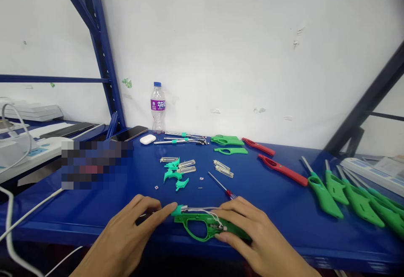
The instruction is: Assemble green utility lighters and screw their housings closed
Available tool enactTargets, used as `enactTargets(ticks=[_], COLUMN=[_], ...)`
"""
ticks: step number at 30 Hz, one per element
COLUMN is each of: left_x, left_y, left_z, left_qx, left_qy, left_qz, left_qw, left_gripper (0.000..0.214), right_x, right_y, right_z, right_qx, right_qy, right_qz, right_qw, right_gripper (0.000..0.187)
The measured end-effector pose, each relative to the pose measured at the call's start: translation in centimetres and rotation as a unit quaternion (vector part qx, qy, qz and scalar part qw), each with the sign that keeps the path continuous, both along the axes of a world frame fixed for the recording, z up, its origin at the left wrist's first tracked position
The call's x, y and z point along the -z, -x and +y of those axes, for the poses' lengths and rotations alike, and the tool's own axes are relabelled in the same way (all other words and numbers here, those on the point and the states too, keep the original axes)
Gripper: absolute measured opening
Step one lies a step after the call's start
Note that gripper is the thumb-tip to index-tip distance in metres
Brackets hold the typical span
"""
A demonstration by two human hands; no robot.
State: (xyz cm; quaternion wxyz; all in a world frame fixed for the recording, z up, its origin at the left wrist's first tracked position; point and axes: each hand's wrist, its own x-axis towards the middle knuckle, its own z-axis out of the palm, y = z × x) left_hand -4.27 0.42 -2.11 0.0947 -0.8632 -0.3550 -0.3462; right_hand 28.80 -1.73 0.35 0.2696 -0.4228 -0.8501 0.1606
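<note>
At the table's front edge, my right hand [248, 226] grips the rear of a green lighter casing half [202, 217]. The casing lies sideways, its inside showing, with a trigger loop and thin white wires. My left hand [134, 228] is closed at the front end, thumb and index finger on the teal collar [177, 210] of a lighter nozzle. Most of the nozzle's metal tube is hidden by the left fingers. Just beyond my hands lie a screwdriver [222, 185] with a red handle, several teal triggers [173, 175] and clear fuel tanks [187, 169].
At the back lie metal nozzle rods [176, 141], green casing halves [225, 140] and red casing halves [282, 170]. Several assembled green lighters [325, 195] line the right. A bottle [158, 109], a white earphone case [147, 139], a phone [131, 133] and a white cable [34, 209] are left.
</note>
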Motion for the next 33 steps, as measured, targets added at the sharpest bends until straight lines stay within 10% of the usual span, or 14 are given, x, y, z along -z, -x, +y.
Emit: enactTargets(ticks=[17, 33], left_x=[-0.7, -0.7], left_y=[-0.8, 0.7], left_z=[-0.8, -0.6], left_qx=[0.006, 0.029], left_qy=[0.109, 0.072], left_qz=[-0.062, 0.022], left_qw=[0.992, 0.997], left_gripper=[0.016, 0.053], right_x=[-0.7, -0.7], right_y=[0.3, 0.3], right_z=[-0.4, 0.2], right_qx=[0.002, 0.003], right_qy=[0.004, -0.054], right_qz=[-0.031, -0.079], right_qw=[1.000, 0.995], right_gripper=[0.027, 0.030])
